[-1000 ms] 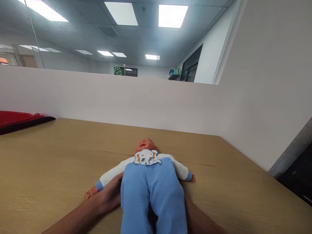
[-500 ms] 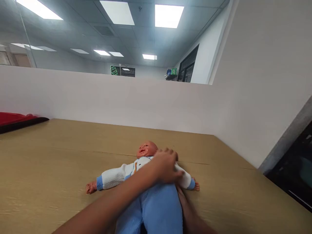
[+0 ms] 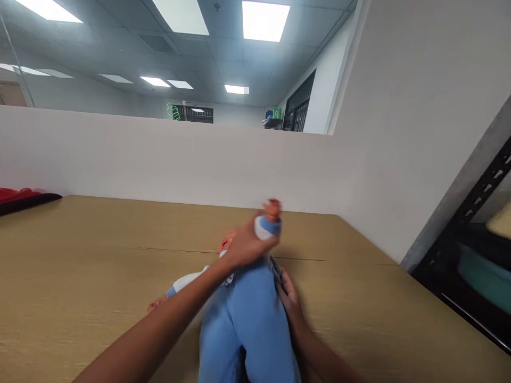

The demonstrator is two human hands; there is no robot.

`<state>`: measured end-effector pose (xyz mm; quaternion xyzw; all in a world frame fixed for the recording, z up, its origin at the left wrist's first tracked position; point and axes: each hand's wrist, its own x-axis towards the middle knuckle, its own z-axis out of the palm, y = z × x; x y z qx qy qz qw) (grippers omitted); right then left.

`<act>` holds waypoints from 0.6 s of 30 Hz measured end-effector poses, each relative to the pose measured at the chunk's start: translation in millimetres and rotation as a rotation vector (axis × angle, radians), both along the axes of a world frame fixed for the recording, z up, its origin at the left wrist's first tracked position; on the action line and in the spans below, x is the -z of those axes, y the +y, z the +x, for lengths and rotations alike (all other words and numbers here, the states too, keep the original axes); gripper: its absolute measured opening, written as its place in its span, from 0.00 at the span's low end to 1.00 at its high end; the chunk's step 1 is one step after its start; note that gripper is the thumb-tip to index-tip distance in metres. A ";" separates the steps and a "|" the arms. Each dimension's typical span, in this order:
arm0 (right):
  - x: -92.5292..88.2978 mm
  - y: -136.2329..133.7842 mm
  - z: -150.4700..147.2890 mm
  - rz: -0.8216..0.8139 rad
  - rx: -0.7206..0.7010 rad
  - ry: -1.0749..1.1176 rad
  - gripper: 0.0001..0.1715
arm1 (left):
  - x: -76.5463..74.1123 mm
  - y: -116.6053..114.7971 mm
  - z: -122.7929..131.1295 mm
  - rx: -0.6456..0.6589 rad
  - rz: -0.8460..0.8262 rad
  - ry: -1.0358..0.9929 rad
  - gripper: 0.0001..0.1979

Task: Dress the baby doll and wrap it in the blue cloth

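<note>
A baby doll (image 3: pixel 249 303) in blue trousers and a white top lies on the table in front of me, partly covered by my left forearm. My left hand (image 3: pixel 248 242) is closed around one of its arms and holds it raised, with the blue cuff and small plastic hand (image 3: pixel 272 210) sticking up past my fingers. Low at the doll's right-hand side in view, my right hand (image 3: pixel 288 291) curls against a dark blue-grey edge of its clothing. The doll's head (image 3: pixel 225 242) is mostly hidden behind my left hand. Its other arm (image 3: pixel 187 280) stretches out to the left.
The tan tabletop (image 3: pixel 99 271) runs back to a low white wall (image 3: pixel 179 165) with glass above. A red item (image 3: pixel 18 195) with a black edge sits at far left. Black shelving (image 3: pixel 443 260) holding a teal bin (image 3: pixel 485 276) stands at right.
My left hand has taken hold of the doll's arm, which lay on the table, and lifted it. My right hand has moved up along the doll's side. The view has turned slightly right.
</note>
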<state>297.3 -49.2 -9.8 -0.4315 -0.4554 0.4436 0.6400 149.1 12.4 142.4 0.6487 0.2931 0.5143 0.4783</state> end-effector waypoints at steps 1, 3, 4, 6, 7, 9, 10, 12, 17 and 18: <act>-7.1 -1.0 -0.2 -0.011 0.000 0.018 0.38 | 1.3 -1.4 -15.9 -0.042 -0.091 -0.183 0.16; -22.0 -6.2 -3.8 -0.009 -0.061 0.018 0.38 | 9.8 -5.5 -45.4 -0.082 -0.157 -0.319 0.13; -28.5 -9.6 -6.8 0.003 -0.118 0.007 0.36 | 16.0 -8.4 -58.5 -0.080 -0.198 -0.361 0.13; -37.4 -16.0 -14.3 0.026 -0.242 -0.012 0.32 | 29.1 -15.5 -80.5 -0.047 -0.285 -0.421 0.13; -39.4 -18.6 -18.0 0.027 -0.303 -0.021 0.30 | 35.1 -19.5 -89.8 -0.030 -0.343 -0.468 0.13; -39.5 -22.5 -24.4 0.006 -0.429 -0.053 0.28 | 44.8 -27.5 -105.7 -0.005 -0.471 -0.575 0.13; -38.3 -24.0 -27.0 -0.003 -0.485 -0.075 0.27 | 48.4 -31.1 -112.6 0.006 -0.533 -0.629 0.13; -35.9 -27.0 -31.2 0.014 -0.568 -0.138 0.25 | 53.7 -36.8 -125.2 0.032 -0.622 -0.711 0.15; -39.0 -33.3 -44.1 0.108 -0.526 -0.401 0.22 | 60.0 -40.3 -148.5 0.045 -0.735 -0.863 0.25; -41.0 -33.3 -47.6 0.116 -0.471 -0.452 0.20 | 60.7 -39.5 -151.6 0.029 -0.758 -0.876 0.26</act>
